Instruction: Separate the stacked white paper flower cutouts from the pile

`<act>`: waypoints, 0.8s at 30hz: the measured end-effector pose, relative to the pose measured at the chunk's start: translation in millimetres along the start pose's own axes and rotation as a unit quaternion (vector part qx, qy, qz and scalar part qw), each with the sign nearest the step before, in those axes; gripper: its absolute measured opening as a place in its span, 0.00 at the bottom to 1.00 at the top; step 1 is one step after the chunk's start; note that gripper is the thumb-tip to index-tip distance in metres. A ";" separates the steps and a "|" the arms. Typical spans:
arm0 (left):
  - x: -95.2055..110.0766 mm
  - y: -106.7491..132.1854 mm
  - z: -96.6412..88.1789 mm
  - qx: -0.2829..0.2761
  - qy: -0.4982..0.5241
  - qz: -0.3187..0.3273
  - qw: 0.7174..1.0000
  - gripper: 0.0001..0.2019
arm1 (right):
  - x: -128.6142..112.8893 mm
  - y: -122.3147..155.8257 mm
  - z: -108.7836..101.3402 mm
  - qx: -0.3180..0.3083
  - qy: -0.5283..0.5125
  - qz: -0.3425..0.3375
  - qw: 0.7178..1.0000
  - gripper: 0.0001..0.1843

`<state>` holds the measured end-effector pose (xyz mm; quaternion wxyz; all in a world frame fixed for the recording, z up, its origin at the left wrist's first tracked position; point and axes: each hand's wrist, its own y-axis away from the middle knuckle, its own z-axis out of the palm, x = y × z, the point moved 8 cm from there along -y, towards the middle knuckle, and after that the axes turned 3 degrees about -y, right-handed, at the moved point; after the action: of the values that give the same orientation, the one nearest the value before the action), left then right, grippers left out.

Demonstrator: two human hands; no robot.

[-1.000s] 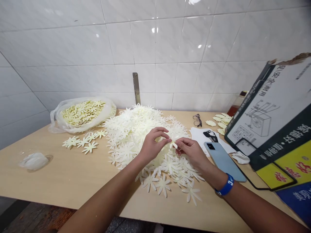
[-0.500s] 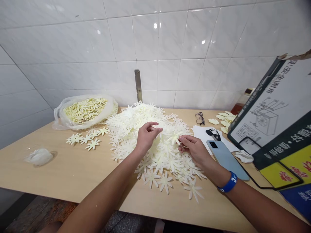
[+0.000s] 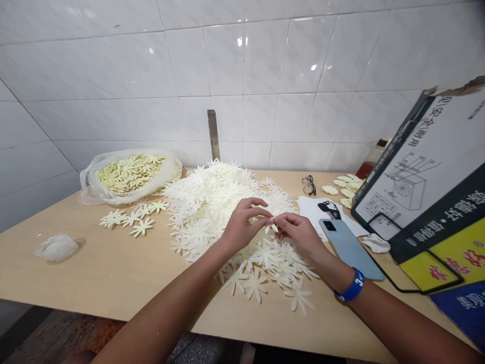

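Above a big heap of white flower-shaped cutouts (image 3: 212, 194), my two hands meet fingertip to fingertip. Between them is a single flower cutout (image 3: 271, 228), mostly covered by the fingers. My right hand (image 3: 297, 231) pinches it from the right, thumb and forefinger closed. My left hand (image 3: 244, 225) has its thumb and forefinger drawn together at the cutout's left side, pinching it too. A few cutouts lie loose at the front of the heap, such as a separate flower (image 3: 299, 297) near the table edge.
Left stands a plastic bag (image 3: 85, 184) of yellowish cutouts, with several loose flowers (image 3: 142, 227) before it and a small clear bag (image 3: 57, 247) nearby. Rightward are a phone (image 3: 356, 253), glasses (image 3: 309, 185), keys (image 3: 329, 208), scalloped pieces (image 3: 346, 184) and a large printed box (image 3: 413, 177).
My left hand has moved right and slightly down to meet my right hand at the flower cutout. Its fingertips were apart from the cutout before. The camera view has shifted slightly.
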<state>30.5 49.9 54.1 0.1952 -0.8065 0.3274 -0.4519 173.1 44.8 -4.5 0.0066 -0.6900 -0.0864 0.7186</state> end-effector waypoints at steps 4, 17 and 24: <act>-18.1 -0.9 -4.6 0.023 0.128 -0.106 0.986 0.05 | -1.4 -0.4 -0.8 0.005 -0.008 -0.006 1.000 0.19; -59.5 2.4 -20.4 0.110 0.294 -0.261 0.913 0.17 | 0.3 -1.6 -5.9 0.052 -0.057 0.027 0.997 0.20; -65.5 6.4 -20.9 0.089 0.169 -0.280 0.941 0.13 | 5.1 -1.4 -7.1 0.053 -0.071 0.038 0.995 0.19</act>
<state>-14.4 91.0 21.6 0.0733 -0.7568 0.0748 -0.6452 179.7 47.7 -9.6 0.0098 -0.6384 -0.0219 0.7693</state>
